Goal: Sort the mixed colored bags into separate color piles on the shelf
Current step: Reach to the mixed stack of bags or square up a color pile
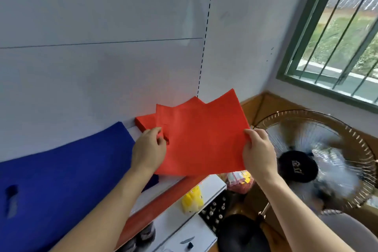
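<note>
A flat red bag is held above a fanned pile of red bags at the right end of the shelf, against the white wall. My left hand grips the top bag's left edge by its handle cut-out. My right hand pinches its right edge. A pile of blue bags covers the shelf to the left, with a dark handle hole near its left side.
The shelf has a red front edge. Below it stand white shelves with a yellow item and dark bottles. A spinning floor fan stands right of the shelf. A barred window is at the upper right.
</note>
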A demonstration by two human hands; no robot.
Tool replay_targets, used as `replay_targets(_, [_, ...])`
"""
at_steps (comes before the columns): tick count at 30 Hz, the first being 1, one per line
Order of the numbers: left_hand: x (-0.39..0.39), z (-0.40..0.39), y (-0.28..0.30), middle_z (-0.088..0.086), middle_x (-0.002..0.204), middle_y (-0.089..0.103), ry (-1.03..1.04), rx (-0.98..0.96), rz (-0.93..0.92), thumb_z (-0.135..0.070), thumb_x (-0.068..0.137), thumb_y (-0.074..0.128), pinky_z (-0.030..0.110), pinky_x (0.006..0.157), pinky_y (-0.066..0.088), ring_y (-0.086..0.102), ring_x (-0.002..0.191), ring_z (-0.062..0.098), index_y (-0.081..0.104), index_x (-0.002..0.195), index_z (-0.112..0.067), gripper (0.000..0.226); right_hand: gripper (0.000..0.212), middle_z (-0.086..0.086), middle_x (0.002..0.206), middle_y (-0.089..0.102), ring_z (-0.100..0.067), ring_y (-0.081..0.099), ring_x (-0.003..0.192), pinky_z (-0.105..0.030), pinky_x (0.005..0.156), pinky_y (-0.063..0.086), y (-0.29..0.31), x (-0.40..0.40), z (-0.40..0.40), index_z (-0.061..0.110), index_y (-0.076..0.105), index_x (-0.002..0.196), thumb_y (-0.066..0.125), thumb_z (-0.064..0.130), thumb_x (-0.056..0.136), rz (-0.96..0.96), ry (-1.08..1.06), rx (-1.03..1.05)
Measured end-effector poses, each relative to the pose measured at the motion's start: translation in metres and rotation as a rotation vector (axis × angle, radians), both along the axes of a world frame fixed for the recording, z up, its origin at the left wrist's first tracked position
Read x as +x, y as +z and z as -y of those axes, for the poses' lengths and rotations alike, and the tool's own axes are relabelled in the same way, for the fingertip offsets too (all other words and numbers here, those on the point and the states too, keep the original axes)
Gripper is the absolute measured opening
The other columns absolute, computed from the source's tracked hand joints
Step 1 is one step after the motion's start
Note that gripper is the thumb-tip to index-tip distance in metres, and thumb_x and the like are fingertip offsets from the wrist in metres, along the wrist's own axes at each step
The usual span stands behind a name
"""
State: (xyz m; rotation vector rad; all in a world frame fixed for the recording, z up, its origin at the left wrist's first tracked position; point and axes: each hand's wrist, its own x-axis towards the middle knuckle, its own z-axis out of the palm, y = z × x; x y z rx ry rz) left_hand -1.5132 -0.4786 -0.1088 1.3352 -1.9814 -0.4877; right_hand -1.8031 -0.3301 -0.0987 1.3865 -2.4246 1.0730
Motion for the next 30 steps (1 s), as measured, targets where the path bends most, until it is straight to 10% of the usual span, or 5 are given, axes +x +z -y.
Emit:
replay_targets(14, [-0.039, 0.011, -0.014, 0.002, 0.134, 0.061, 0.487, 0.126, 0.134, -0.024, 0.103, 0.05, 0.04, 0.085, 0.056, 0.063, 0.109, 0.021, 0.064, 0.139, -0.02, 0.039, 0.044, -0.004, 0.136, 0.06, -0.032, 0.058, 0.122, -0.049, 0.102, 0.052, -0.013, -0.077, 0.163, 0.012, 0.062, 0.141, 0.051, 0.011, 0.099, -0.049, 0.439, 0.17])
replay_targets(30, [-0.057, 0.009, -0.017, 0.006, 0.134, 0.061, 0.667, 0.19, 0.401, -0.029, 0.104, 0.049, 0.041, 0.088, 0.054, 0.056, 0.117, 0.027, 0.062, 0.139, -0.016, 0.039, 0.047, -0.01, 0.133, 0.058, -0.038, 0.051, 0.123, -0.047, 0.101, 0.049, -0.034, -0.08, 0.191, 0.012, 0.063, 0.118, 0.049, 0.053, 0.101, -0.145, 0.579, 0.405])
